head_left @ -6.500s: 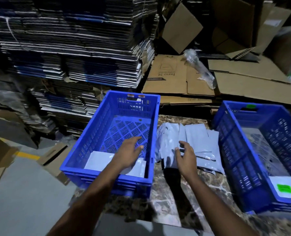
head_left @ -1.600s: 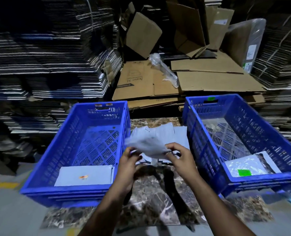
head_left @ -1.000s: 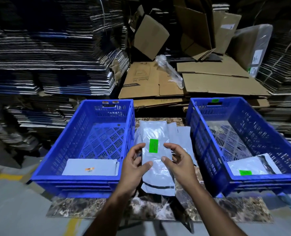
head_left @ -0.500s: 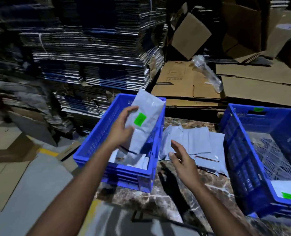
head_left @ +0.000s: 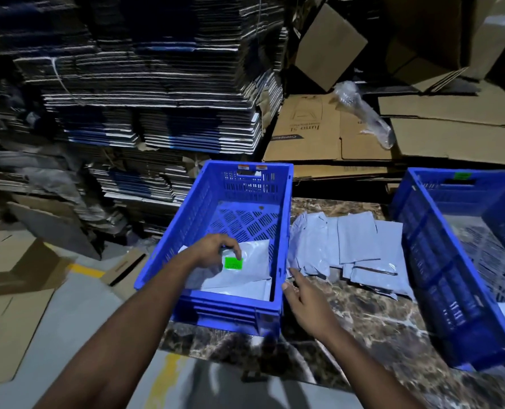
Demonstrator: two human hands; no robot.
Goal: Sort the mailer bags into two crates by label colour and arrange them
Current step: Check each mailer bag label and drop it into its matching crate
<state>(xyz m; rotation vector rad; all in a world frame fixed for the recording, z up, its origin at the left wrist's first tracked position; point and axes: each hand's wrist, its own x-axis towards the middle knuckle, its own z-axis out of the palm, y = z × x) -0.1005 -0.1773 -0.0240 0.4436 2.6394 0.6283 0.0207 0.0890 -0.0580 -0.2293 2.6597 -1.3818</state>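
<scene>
Green-labelled mailer [head_left: 239, 268] now down in left crate [head_left: 171, 249]

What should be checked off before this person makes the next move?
1. Green-label bag matches left crate: not ok; its rim carries orange tags, while the green tag is on the right crate.
2. Left hand has let go: cannot tell; fingers touch the bag.
3. Right hand free: ok, open and empty.
4. Pile reachable: ok, between the crates.
5. Next bag's label colour: cannot tell.
</scene>
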